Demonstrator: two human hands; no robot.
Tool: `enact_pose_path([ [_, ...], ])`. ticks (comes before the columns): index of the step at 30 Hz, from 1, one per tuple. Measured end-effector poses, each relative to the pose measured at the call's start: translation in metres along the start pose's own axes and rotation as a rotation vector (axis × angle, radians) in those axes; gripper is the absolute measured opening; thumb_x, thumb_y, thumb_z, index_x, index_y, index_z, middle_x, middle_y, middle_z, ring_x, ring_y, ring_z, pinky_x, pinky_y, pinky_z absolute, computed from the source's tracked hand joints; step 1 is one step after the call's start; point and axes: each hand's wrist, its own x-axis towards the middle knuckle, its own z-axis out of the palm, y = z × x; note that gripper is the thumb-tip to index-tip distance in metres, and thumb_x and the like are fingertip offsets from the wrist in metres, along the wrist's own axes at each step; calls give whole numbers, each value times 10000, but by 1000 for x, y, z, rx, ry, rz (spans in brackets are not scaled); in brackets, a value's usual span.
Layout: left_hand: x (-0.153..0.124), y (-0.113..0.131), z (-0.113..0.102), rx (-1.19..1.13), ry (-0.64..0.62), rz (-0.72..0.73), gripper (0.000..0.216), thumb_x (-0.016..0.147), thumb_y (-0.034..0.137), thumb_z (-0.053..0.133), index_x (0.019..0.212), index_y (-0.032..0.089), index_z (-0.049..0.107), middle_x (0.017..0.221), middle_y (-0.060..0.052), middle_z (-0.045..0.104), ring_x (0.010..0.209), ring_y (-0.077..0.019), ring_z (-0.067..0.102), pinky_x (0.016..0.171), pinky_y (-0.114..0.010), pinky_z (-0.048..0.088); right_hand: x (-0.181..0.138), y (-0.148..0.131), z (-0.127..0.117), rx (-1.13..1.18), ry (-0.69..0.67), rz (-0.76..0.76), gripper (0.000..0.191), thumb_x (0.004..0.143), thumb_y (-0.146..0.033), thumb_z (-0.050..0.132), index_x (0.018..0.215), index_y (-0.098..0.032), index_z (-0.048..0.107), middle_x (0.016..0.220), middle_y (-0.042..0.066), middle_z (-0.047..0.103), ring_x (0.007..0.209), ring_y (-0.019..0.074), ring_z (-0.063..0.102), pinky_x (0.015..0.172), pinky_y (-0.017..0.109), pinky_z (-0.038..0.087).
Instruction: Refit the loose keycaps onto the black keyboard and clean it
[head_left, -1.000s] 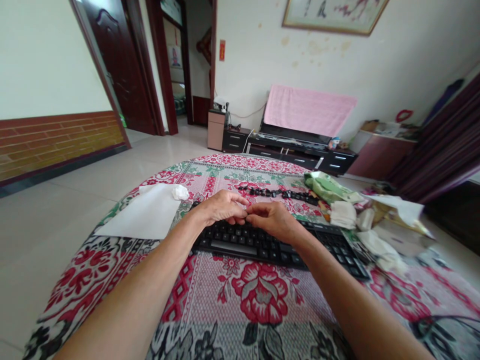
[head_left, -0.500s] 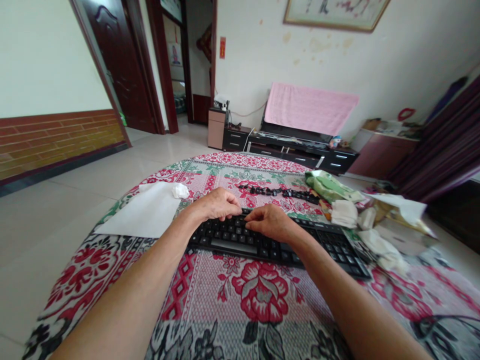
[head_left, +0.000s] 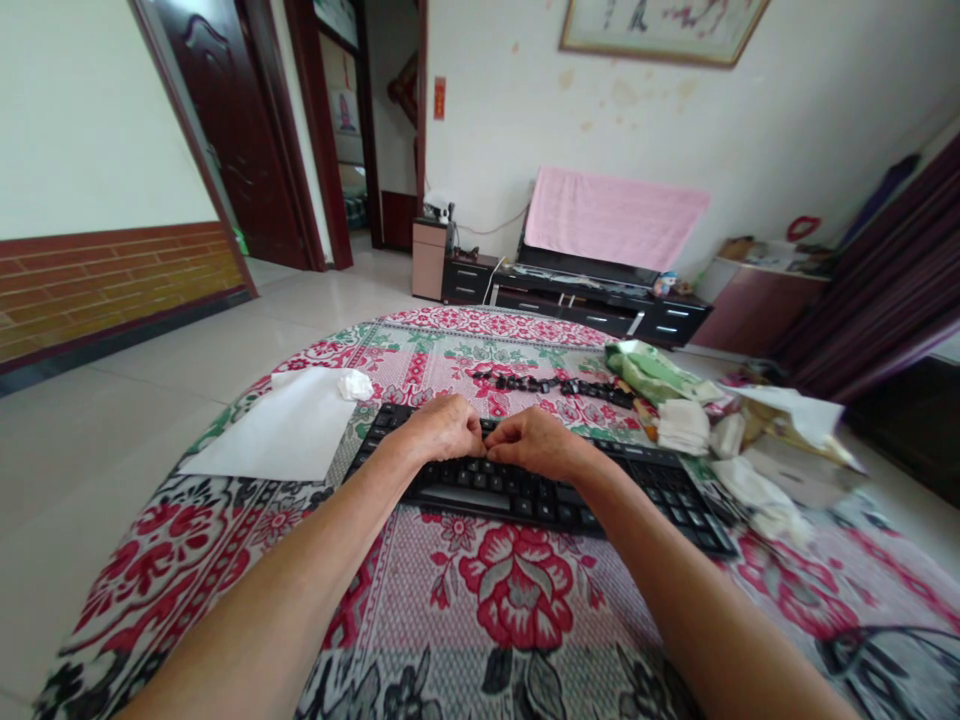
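A black computer keyboard (head_left: 664, 490) lies flat on the flowered tablecloth (head_left: 517, 590) in front of me. Over its upper middle keys, my left hand (head_left: 448, 428) is closed in a pinch, fingers pointing down. Close beside it, my right hand (head_left: 534, 440) also pinches, its fingertips almost meeting those of the left. Whatever sits between the fingertips is too small and hidden to make out. Behind the keyboard runs an uneven row of small black pieces that look like loose keycaps (head_left: 551, 385).
To the left lies a white paper sheet (head_left: 289, 430) with a crumpled white tissue (head_left: 355, 385) on it. A green cloth or packet (head_left: 652, 370), folded white cloths (head_left: 682, 427) and an open box (head_left: 795, 450) crowd the right. A dark cable (head_left: 892, 650) lies near right.
My left hand has moved down and slightly closer to the right hand, uncovering the keyboard's upper left corner. The right hand stays nearly in place. The view has shifted slightly.
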Motion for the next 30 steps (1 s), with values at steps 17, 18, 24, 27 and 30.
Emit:
enact_pose_path([
  [17, 0, -16, -25, -403, 187, -82, 172, 628, 344, 613, 617, 173, 609, 526, 36, 520, 495, -83, 429, 488, -223, 311, 78, 28, -21, -836, 342, 211, 277, 808, -220, 459, 946, -229, 699, 989, 107, 625, 854, 224, 607, 691, 296, 444],
  [18, 0, -17, -25, -404, 197, -85, 175, 630, 346, 613, 615, 172, 606, 519, 38, 513, 489, -81, 422, 482, -222, 307, 80, 29, -20, -857, 341, 195, 278, 818, -224, 448, 940, -215, 698, 989, 115, 618, 852, 231, 607, 681, 300, 446],
  [24, 1, -16, -24, -440, 195, -76, 187, 626, 349, 622, 642, 163, 622, 519, 33, 517, 496, -81, 428, 478, -219, 313, 88, 25, -18, -913, 335, 180, 277, 852, -222, 422, 950, -159, 674, 1001, 136, 583, 869, 233, 601, 682, 289, 447],
  [27, 0, -15, -24, -445, 197, -80, 194, 625, 352, 618, 654, 161, 632, 537, 26, 536, 507, -86, 443, 487, -224, 322, 90, 22, -19, -934, 322, 168, 284, 850, -190, 419, 1012, -161, 650, 1031, 135, 572, 882, 224, 594, 704, 287, 446],
  [30, 0, -15, -25, -436, 203, -71, 185, 623, 347, 619, 639, 163, 627, 536, 27, 539, 510, -85, 447, 494, -225, 326, 91, 22, -20, -946, 328, 185, 271, 840, -217, 452, 1010, -155, 654, 1034, 146, 574, 906, 237, 587, 729, 296, 442],
])
